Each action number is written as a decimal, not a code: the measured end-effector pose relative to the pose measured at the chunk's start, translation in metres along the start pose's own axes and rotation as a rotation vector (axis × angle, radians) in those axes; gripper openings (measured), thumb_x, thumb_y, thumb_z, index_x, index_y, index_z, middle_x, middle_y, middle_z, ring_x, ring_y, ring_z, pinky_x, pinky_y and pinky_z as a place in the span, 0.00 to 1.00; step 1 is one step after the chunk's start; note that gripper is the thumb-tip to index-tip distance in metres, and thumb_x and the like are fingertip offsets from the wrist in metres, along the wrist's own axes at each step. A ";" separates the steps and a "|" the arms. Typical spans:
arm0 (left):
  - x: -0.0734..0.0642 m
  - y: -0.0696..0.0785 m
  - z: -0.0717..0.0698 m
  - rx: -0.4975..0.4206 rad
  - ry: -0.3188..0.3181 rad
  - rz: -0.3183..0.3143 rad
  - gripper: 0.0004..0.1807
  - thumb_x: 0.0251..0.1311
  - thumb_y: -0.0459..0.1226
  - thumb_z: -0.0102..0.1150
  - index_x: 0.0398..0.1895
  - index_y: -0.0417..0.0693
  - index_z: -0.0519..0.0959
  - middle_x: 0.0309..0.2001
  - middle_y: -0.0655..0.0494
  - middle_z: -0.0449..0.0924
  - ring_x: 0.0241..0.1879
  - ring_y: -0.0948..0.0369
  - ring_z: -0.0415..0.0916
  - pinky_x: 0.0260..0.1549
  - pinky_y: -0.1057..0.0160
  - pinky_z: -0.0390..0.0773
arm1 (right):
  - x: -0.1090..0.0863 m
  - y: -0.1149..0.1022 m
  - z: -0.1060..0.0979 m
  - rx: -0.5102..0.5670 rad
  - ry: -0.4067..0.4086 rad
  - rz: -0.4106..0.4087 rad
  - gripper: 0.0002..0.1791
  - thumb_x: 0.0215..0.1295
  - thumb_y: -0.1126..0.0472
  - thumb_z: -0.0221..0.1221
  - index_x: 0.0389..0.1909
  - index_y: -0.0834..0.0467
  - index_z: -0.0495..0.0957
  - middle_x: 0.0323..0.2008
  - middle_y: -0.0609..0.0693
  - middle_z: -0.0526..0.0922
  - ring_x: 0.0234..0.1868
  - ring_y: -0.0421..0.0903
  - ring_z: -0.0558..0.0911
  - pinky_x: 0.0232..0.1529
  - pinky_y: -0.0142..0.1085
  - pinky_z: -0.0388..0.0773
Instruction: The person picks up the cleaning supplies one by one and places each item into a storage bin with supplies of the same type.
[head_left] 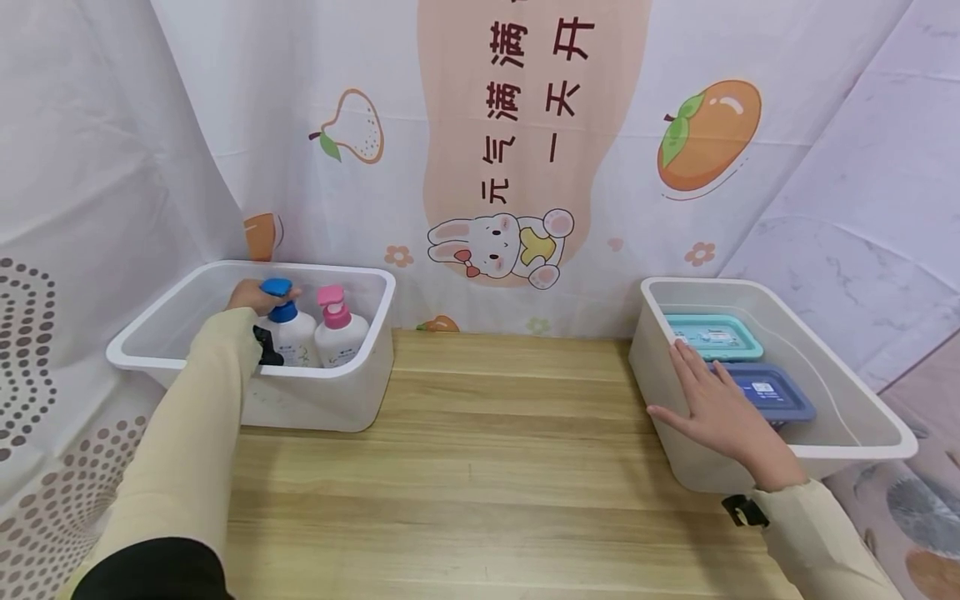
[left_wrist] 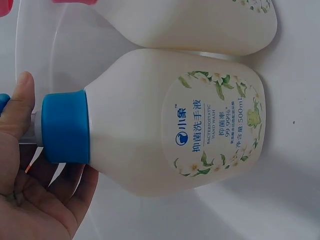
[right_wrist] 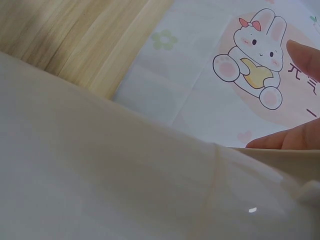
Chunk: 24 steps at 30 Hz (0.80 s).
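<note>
In the left white bin (head_left: 360, 400) my left hand (head_left: 258, 296) grips a hand wash bottle (head_left: 294, 337) by the neck of its blue pump. The left wrist view shows the thumb (left_wrist: 24, 100) across the pump stem, the fingers curled beneath the blue collar (left_wrist: 65, 127). A second bottle (head_left: 342, 337) with a pink pump stands right beside it. My right hand (head_left: 712, 408) rests with fingers straight at the near left rim of the right white bin (head_left: 877, 450). Inside that bin lie a teal-lidded pack (head_left: 720, 333) and a blue-lidded pack (head_left: 772, 392).
A wooden table (head_left: 480, 467) spans the gap between the two bins. Behind it hangs a white printed cloth (head_left: 360, 208) with a bunny drawing (head_left: 498, 246); more cloth (head_left: 82, 183) drapes at the left side.
</note>
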<state>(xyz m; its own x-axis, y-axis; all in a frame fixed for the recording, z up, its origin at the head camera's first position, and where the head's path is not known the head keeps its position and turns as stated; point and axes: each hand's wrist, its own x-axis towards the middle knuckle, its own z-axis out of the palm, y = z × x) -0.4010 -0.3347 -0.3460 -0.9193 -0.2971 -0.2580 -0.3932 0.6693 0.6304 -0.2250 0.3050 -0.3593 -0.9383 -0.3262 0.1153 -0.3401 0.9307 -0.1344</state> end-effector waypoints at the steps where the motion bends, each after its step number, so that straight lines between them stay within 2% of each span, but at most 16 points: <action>1: 0.000 0.000 0.000 0.004 -0.003 0.000 0.57 0.55 0.64 0.49 0.69 0.25 0.45 0.68 0.26 0.50 0.64 0.34 0.53 0.64 0.37 0.59 | 0.000 0.000 0.000 0.000 0.000 0.000 0.53 0.63 0.37 0.51 0.72 0.68 0.37 0.73 0.68 0.42 0.73 0.64 0.47 0.68 0.65 0.42; 4: -0.001 0.000 0.000 0.026 -0.007 0.004 0.57 0.56 0.65 0.48 0.68 0.24 0.45 0.67 0.25 0.51 0.64 0.34 0.53 0.64 0.37 0.59 | 0.000 0.001 0.001 -0.004 0.000 0.000 0.53 0.63 0.37 0.51 0.72 0.68 0.37 0.73 0.68 0.43 0.73 0.64 0.47 0.68 0.65 0.42; 9: -0.010 0.001 -0.001 0.003 -0.001 0.007 0.55 0.57 0.62 0.51 0.69 0.25 0.45 0.67 0.25 0.51 0.64 0.34 0.53 0.64 0.37 0.60 | 0.000 0.000 0.001 -0.010 0.008 -0.001 0.53 0.63 0.37 0.51 0.72 0.69 0.38 0.73 0.68 0.43 0.73 0.64 0.48 0.67 0.65 0.43; 15: -0.013 -0.006 -0.006 0.018 -0.045 0.034 0.53 0.56 0.60 0.54 0.66 0.23 0.51 0.64 0.26 0.56 0.59 0.35 0.56 0.63 0.38 0.63 | 0.000 0.000 0.000 -0.011 0.007 0.001 0.53 0.63 0.37 0.51 0.72 0.69 0.38 0.73 0.68 0.43 0.73 0.64 0.48 0.67 0.66 0.45; 18: -0.011 -0.010 -0.009 0.055 -0.070 0.043 0.56 0.51 0.63 0.56 0.65 0.23 0.52 0.61 0.27 0.58 0.57 0.36 0.58 0.61 0.39 0.65 | 0.000 -0.001 -0.001 -0.015 0.004 0.005 0.53 0.63 0.37 0.52 0.72 0.69 0.39 0.73 0.68 0.43 0.73 0.64 0.48 0.66 0.66 0.45; 20: -0.012 -0.011 -0.012 0.074 -0.091 0.042 0.64 0.43 0.68 0.58 0.65 0.23 0.51 0.61 0.27 0.57 0.57 0.36 0.58 0.62 0.40 0.65 | 0.000 -0.001 -0.001 -0.014 0.002 0.009 0.53 0.63 0.37 0.52 0.72 0.69 0.39 0.73 0.68 0.43 0.73 0.64 0.48 0.67 0.66 0.45; 24: -0.019 -0.009 -0.016 0.098 -0.133 0.044 0.66 0.43 0.68 0.60 0.67 0.23 0.45 0.64 0.25 0.54 0.59 0.35 0.57 0.63 0.40 0.64 | 0.000 -0.001 -0.002 -0.005 -0.001 0.011 0.53 0.62 0.38 0.52 0.72 0.69 0.39 0.73 0.68 0.43 0.73 0.64 0.48 0.67 0.66 0.45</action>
<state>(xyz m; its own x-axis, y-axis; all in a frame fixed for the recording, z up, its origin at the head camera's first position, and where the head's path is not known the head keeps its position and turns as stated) -0.3798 -0.3456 -0.3348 -0.9271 -0.1775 -0.3301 -0.3457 0.7451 0.5703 -0.2240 0.3045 -0.3569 -0.9420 -0.3162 0.1128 -0.3295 0.9351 -0.1305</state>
